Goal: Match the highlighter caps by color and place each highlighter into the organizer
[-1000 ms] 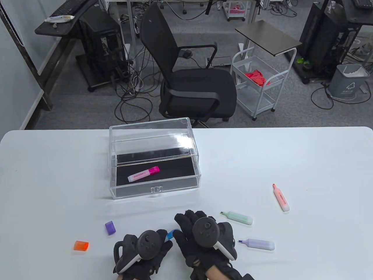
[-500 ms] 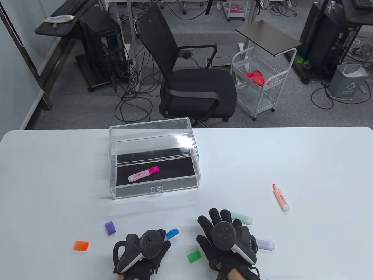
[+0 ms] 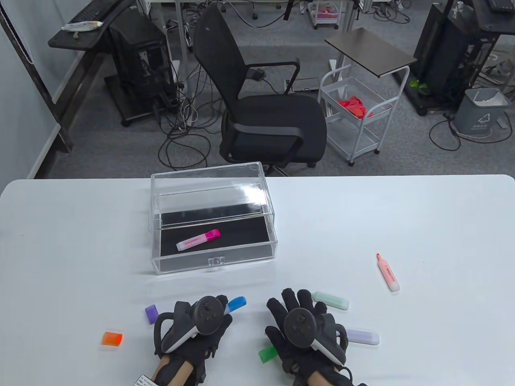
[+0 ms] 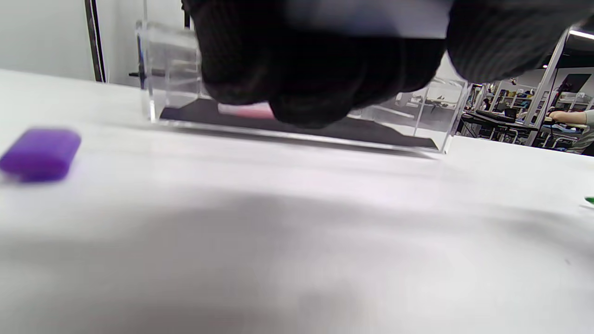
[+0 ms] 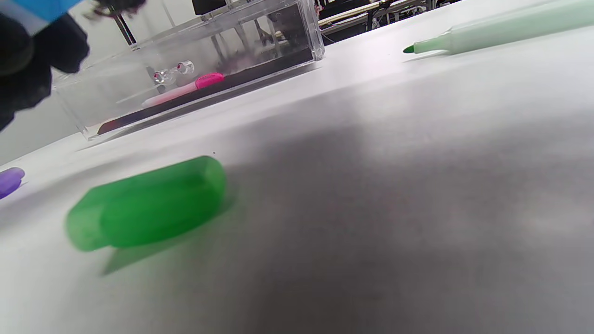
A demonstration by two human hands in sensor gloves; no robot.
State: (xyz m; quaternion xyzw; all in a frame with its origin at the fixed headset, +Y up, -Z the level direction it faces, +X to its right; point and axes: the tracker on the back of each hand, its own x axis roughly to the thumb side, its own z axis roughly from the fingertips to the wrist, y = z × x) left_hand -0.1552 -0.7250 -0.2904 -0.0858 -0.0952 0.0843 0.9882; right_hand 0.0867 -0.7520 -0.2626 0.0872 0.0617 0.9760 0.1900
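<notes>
moved: both hands have slid toward the organizer since half a second ago; the left hand (image 3: pixel 197 327) went further up the table with the blue highlighter (image 3: pixel 235 304), the right hand (image 3: pixel 305 329) shifted left, nearer the green cap (image 3: pixel 267 354).
left hand: fingers curled round the blue highlighter, its capped end poking out toward the organizer.
right hand: fingers spread and fairly straight, holding nothing, over the table with the green cap at its left edge.
organizer (image 3: pixel 213 219): clear box on the table (image 3: pixel 422 225), with a pink highlighter (image 3: pixel 198 239) lying capped on its black floor.
loose caps: purple cap (image 3: pixel 151 313) just left of the left hand; orange cap (image 3: pixel 112 338) further left.
uncapped: green highlighter (image 3: pixel 332 300) and purple highlighter (image 3: pixel 362 336) just right of the right hand; orange highlighter (image 3: pixel 388 273) well apart to the right.
</notes>
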